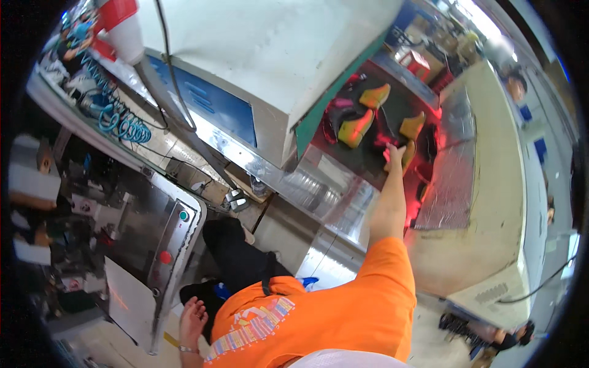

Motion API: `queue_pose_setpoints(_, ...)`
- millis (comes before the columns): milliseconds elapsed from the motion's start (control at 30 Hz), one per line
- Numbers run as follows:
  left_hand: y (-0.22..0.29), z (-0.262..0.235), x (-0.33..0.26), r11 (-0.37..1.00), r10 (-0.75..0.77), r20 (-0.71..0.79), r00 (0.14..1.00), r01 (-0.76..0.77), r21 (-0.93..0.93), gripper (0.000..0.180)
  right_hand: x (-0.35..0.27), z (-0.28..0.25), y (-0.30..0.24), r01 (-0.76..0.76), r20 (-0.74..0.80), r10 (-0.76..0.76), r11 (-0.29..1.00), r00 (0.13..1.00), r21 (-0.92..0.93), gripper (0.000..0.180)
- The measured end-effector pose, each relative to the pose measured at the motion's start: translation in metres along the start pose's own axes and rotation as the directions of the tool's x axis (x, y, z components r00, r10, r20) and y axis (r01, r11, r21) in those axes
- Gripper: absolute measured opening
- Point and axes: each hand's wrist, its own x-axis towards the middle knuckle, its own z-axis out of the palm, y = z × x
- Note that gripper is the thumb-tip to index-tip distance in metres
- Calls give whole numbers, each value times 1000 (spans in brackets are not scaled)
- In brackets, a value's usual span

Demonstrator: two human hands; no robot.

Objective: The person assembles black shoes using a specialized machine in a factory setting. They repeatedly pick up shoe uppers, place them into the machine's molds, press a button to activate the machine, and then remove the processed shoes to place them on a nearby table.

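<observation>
My right arm, in an orange sleeve, stretches up and right into the red-lit opening of a large machine. There my right hand [394,154] is over the dark bed [368,161], beside a yellow shoe-shaped piece [410,153] that is partly hidden. Red glare and small size obscure its fingers, so I cannot tell whether they grip anything. More yellow shoe-shaped pieces lie around it: one [356,129] to the left, one [375,96] farther back, one [412,125] to the right. My left hand [193,319] hangs at my left side, fingers loosely curled and apart, holding nothing.
A white machine housing [257,55] rises left of the opening; a cream housing [491,184] bounds its right. A shiny metal ledge [319,184] lies in front. At left stands a control panel [169,245] with green and red buttons. Other people [512,337] appear at the edges.
</observation>
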Motion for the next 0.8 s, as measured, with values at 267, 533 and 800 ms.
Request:
queue_pose_setpoints(267, 39, 70, -10, 979, 70, 184, 980, -103, 175, 25, 1, -35, -37, 349, 216, -507, 182, 835, -919, 35)
queue_pose_setpoints(533, 58, 85, -19, 952, 128, 410, 903, -228, 206, 28, -215, -36, -228, 923, 836, -415, 23, 359, -384, 13)
queue_pose_setpoints(800, 143, 166, -38, 748, 351, 796, 492, -659, 78, 52, -444, 59, -276, 816, 853, -364, 308, -375, 490, 8)
